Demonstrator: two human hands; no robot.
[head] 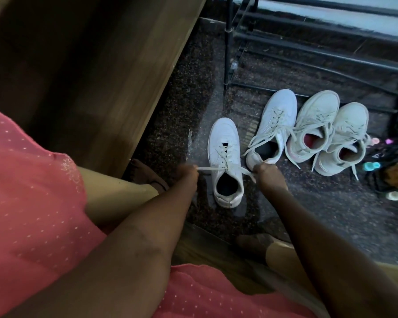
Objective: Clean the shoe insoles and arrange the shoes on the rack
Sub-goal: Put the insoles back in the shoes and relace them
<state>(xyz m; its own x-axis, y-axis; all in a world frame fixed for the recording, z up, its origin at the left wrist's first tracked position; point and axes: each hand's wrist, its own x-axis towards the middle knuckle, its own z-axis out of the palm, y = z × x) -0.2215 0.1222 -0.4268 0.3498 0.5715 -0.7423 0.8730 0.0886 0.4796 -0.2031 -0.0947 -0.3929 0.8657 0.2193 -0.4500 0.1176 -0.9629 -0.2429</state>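
Note:
A white sneaker [225, 152] stands on the dark speckled floor directly ahead, toe pointing away. My left hand [187, 177] pinches the left end of its lace [207, 169] and my right hand [268, 174] pinches the right end, both pulled taut sideways. Its partner, a second white sneaker [275, 120], lies just to the right with loose laces. Further right sits a pair of greyish sneakers with pink lining [315, 125] [345, 143]. The black metal shoe rack [308, 49] stands behind them with no shoes on its visible bars.
A wooden cabinet side [90, 76] rises on the left. My feet [147, 173] [255, 241] rest on the floor near the shoe. A heap of small colourful items and dark cords [388, 166] lies at the right edge.

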